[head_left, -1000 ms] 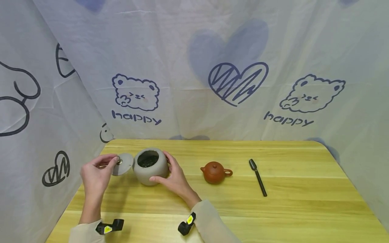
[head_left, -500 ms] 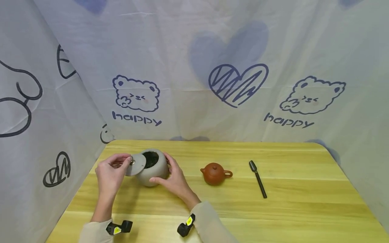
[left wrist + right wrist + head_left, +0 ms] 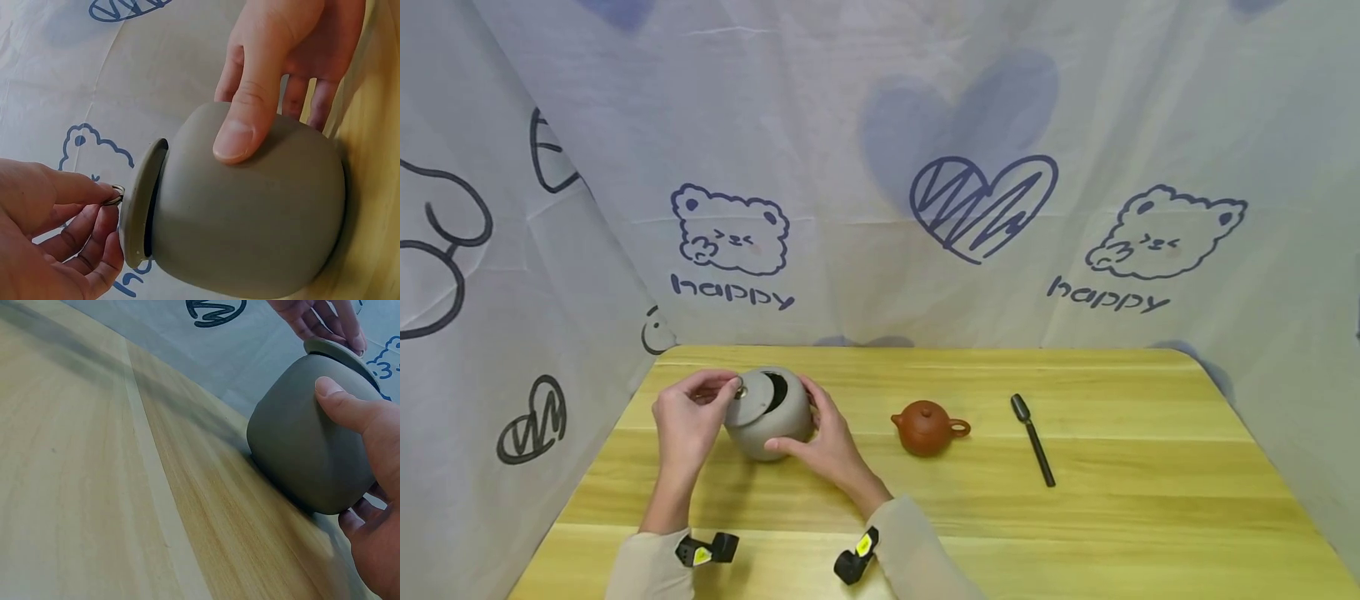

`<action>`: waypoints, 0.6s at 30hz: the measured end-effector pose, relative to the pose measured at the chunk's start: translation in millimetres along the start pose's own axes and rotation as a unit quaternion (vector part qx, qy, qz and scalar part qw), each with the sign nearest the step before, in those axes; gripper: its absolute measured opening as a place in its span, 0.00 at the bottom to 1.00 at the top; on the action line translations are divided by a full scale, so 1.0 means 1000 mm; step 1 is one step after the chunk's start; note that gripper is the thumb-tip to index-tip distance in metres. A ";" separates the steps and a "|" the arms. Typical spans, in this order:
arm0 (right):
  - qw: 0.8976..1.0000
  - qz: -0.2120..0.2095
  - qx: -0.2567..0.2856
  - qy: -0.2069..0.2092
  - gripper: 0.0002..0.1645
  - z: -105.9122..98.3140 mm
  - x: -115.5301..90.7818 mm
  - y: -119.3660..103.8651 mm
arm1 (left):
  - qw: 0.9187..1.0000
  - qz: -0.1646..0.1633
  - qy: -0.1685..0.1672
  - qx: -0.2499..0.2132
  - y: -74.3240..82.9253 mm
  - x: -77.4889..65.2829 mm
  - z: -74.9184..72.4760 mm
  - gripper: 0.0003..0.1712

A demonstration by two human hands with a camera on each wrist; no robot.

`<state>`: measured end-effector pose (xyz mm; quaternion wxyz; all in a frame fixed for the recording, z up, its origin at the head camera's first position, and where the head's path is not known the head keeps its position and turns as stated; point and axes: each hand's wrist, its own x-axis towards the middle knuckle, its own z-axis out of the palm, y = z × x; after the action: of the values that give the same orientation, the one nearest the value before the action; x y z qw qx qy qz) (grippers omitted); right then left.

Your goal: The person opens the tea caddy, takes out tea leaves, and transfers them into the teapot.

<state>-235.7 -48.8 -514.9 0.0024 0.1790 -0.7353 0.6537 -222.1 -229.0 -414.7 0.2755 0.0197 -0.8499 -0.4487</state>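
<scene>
A round grey jar stands on the left part of the wooden table. My left hand pinches the small metal ring knob of the jar's grey lid between thumb and fingers. The lid sits over the left side of the mouth, leaving a dark crescent of opening on the right. My right hand holds the jar's right side, thumb at the front and fingers around the back. In the right wrist view the lid lies slightly askew at the rim.
A reddish-brown clay teapot stands right of the jar, its handle pointing right. Further right lies a dark scoop with a long handle. A printed cloth hangs behind the wooden table and along its left side.
My left hand has carried the lid rightward from beside the jar to over its mouth, covering most of the opening. The right hand keeps its hold on the jar.
</scene>
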 end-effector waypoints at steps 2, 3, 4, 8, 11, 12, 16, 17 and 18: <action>1.000 -0.002 0.002 0.000 0.59 0.001 0.001 0.001 | 1.000 0.001 -0.003 -0.001 0.000 0.001 0.002 0.03; 1.000 -0.002 0.003 0.000 0.59 0.001 0.001 0.001 | 1.000 0.002 -0.005 -0.002 0.001 0.002 0.003 0.03; 1.000 -0.001 0.004 0.000 0.59 0.001 0.001 0.001 | 1.000 0.004 -0.007 -0.003 0.001 0.003 0.003 0.03; 1.000 0.001 0.005 -0.001 0.60 0.000 0.002 0.001 | 1.000 0.007 -0.013 -0.007 0.002 0.005 0.006 0.03; 1.000 0.001 0.004 -0.002 0.60 0.000 0.002 0.001 | 1.000 0.008 -0.015 -0.010 0.002 0.007 0.008 0.03; 1.000 0.000 0.004 -0.002 0.60 0.000 0.002 0.001 | 1.000 0.008 -0.016 -0.011 0.002 0.007 0.009 0.03; 1.000 -0.001 0.001 -0.002 0.60 0.000 0.002 0.002 | 1.000 0.005 -0.023 -0.012 0.002 0.008 0.012 0.03; 1.000 -0.001 -0.001 -0.002 0.60 0.000 0.002 0.002 | 1.000 0.006 -0.024 -0.012 0.002 0.008 0.012 0.03; 1.000 0.000 -0.002 -0.002 0.60 0.000 0.002 0.002 | 1.000 0.006 -0.025 -0.013 0.002 0.008 0.013 0.03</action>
<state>-238.2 -49.2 -516.7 0.0013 0.1805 -0.7365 0.6519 -234.7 -220.4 -415.6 0.2572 0.0002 -0.8509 -0.4581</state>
